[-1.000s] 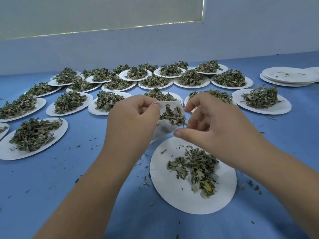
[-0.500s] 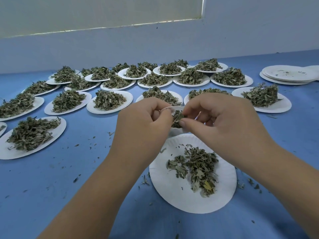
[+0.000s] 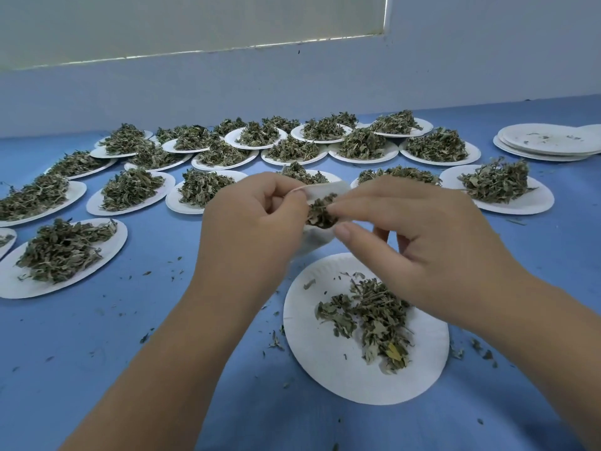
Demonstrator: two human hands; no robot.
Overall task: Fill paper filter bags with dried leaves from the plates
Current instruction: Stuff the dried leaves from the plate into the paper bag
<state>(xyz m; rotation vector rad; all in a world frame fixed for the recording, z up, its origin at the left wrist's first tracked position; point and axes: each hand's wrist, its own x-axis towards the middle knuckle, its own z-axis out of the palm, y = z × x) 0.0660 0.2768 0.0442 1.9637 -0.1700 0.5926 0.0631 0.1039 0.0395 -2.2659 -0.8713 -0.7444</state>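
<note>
two hands meet just above the far rim of the near plate (image 3: 325, 362). the left hand (image 3: 253, 229) has its fingers curled, with thumb and forefinger pinching the top edge of the bag (image 3: 327, 192), a white paper pouch held open in the air. a tuft of leaves (image 3: 320, 213) sits in the bag's mouth. the right hand (image 3: 422, 242) comes in from the right: its forefinger lies on the leaves and its thumb sits lower, against the bag's side, so the two pinch the tuft; its other fingers are loosely curled beneath. the plate lies on the blue table (image 3: 130, 353) under the right wrist, with a small loose pile (image 3: 374, 317) on its right half and bare paper on its left. leaf crumbs are scattered on the table round it. beyond the hands, many heaped plates (image 3: 19, 283) stand in rows up to the wall (image 3: 292, 86). a stack (image 3: 546, 143) of plates bearing only crumbs sits at the far right, well apart.
</note>
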